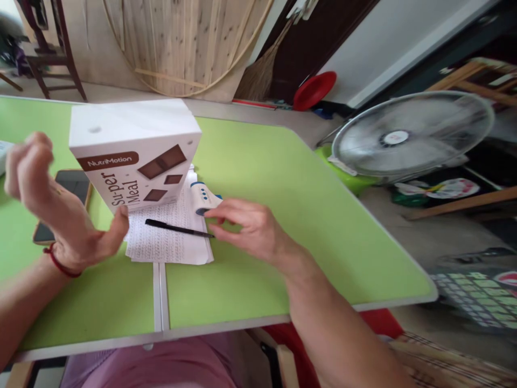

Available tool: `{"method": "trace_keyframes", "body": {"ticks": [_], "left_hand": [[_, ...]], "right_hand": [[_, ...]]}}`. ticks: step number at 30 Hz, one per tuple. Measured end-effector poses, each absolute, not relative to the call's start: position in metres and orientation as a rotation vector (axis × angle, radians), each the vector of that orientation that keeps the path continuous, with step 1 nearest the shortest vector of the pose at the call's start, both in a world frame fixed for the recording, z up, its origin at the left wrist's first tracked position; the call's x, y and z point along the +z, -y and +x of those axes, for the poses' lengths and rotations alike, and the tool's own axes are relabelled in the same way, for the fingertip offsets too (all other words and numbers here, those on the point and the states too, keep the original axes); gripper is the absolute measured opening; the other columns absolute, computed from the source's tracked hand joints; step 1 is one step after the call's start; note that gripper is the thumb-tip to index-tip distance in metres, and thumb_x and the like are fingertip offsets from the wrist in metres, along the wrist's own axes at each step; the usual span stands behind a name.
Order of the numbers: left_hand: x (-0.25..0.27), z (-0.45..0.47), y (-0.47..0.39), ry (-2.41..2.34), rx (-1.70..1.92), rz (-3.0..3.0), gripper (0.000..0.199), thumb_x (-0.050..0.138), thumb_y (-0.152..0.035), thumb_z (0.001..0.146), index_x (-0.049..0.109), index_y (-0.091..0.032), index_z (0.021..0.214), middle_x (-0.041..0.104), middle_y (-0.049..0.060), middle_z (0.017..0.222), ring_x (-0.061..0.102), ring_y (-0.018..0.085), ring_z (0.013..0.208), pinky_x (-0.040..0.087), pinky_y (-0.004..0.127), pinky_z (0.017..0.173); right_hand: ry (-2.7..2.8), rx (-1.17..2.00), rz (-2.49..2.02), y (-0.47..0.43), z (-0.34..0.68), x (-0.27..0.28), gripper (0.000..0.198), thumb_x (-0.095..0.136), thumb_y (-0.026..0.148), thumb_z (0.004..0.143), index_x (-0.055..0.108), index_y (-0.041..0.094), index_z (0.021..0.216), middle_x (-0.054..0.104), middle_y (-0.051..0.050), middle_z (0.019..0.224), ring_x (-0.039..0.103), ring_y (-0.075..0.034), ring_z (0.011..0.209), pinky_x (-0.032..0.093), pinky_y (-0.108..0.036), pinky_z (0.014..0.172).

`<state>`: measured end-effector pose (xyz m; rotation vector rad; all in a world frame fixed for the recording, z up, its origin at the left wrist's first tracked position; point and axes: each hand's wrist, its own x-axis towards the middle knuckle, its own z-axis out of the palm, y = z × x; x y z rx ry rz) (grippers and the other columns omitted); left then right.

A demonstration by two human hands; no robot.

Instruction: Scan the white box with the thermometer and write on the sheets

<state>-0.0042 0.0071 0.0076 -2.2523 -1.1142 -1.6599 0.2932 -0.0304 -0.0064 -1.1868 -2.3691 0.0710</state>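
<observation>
My left hand (pixel 60 205) is raised palm up at the left, fingers partly curled and thumb apart, holding nothing. Just beyond its thumb stands an upright white box (pixel 161 156) with chocolate bars pictured on it. My right hand (pixel 246 229) hovers at the right side of the papers, thumb and index finger apart. Its index fingertip is at the lower end of a small white and blue device (pixel 202 196), perhaps a thermometer; whether they touch I cannot tell. A black pen (pixel 177 228) lies across the handwritten sheets (pixel 161 250), its tip near my right thumb.
A phone (pixel 75 186) lies behind my left hand, partly covered. The green table (pixel 258 156) has a seam strip in front of the papers. Beyond its right edge stand a fan (pixel 396 137) and a green bin (pixel 351 178). A broom (pixel 264 70) leans at the back.
</observation>
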Motion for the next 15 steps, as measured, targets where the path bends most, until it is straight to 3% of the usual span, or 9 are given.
{"method": "trace_keyframes", "body": {"ticks": [1, 3, 5, 8, 12, 15], "left_hand": [[0.010, -0.001, -0.001, 0.847, -1.668, -2.085, 0.082, 0.073, -0.038, 0.069, 0.027, -0.030, 0.137, 0.029, 0.003, 0.133, 0.030, 0.033, 0.127, 0.023, 0.060, 0.113], [0.013, 0.008, 0.012, 0.592, -1.415, -2.435, 0.054, 0.068, -0.019, 0.074, 0.047, -0.024, 0.124, 0.046, 0.004, 0.120, 0.051, 0.023, 0.109, 0.046, 0.044, 0.101], [0.013, 0.017, 0.023, 0.398, -1.065, -2.823, 0.037, 0.061, -0.011, 0.083, 0.051, -0.016, 0.118, 0.057, 0.008, 0.112, 0.058, 0.022, 0.107, 0.053, 0.038, 0.092], [0.005, 0.024, 0.027, 0.254, -0.687, -3.139, 0.021, 0.051, -0.019, 0.095, 0.055, -0.012, 0.115, 0.064, 0.013, 0.115, 0.059, 0.024, 0.113, 0.054, 0.037, 0.093], [-0.007, 0.024, 0.024, 0.285, -0.417, -3.345, 0.034, 0.044, -0.019, 0.098, 0.052, -0.009, 0.129, 0.052, 0.017, 0.138, 0.044, 0.027, 0.134, 0.040, 0.046, 0.111], [-0.011, 0.025, 0.025, 0.358, -0.367, -3.421, 0.038, 0.036, -0.010, 0.097, 0.051, -0.008, 0.132, 0.046, 0.018, 0.144, 0.039, 0.026, 0.137, 0.035, 0.048, 0.114]], "right_hand": [[2.435, 0.055, -1.198, 0.034, 0.287, -0.006, 0.016, 0.055, 0.024, 0.091, 0.069, 0.019, 0.094, 0.068, -0.005, 0.078, 0.062, -0.016, 0.069, 0.048, -0.030, 0.062], [2.546, -0.082, -1.286, 0.040, 0.276, -0.006, 0.016, 0.058, 0.026, 0.091, 0.069, 0.017, 0.085, 0.067, -0.005, 0.075, 0.060, -0.017, 0.067, 0.043, -0.028, 0.059], [2.625, -0.188, -1.339, 0.043, 0.270, -0.006, 0.017, 0.059, 0.025, 0.090, 0.068, 0.016, 0.079, 0.067, -0.007, 0.075, 0.060, -0.017, 0.068, 0.040, -0.028, 0.059], [2.660, -0.199, -1.328, 0.045, 0.275, -0.001, 0.016, 0.058, 0.020, 0.090, 0.066, 0.014, 0.077, 0.067, -0.007, 0.075, 0.061, -0.017, 0.068, 0.039, -0.029, 0.060], [2.526, -0.183, -1.387, 0.049, 0.293, 0.014, 0.016, 0.053, 0.019, 0.089, 0.062, 0.017, 0.076, 0.065, -0.004, 0.067, 0.059, -0.017, 0.060, 0.037, -0.029, 0.055], [2.314, 0.087, -1.381, 0.057, 0.298, 0.022, 0.011, 0.053, 0.022, 0.086, 0.059, 0.020, 0.077, 0.062, -0.001, 0.062, 0.056, -0.014, 0.053, 0.041, -0.028, 0.052]]}}
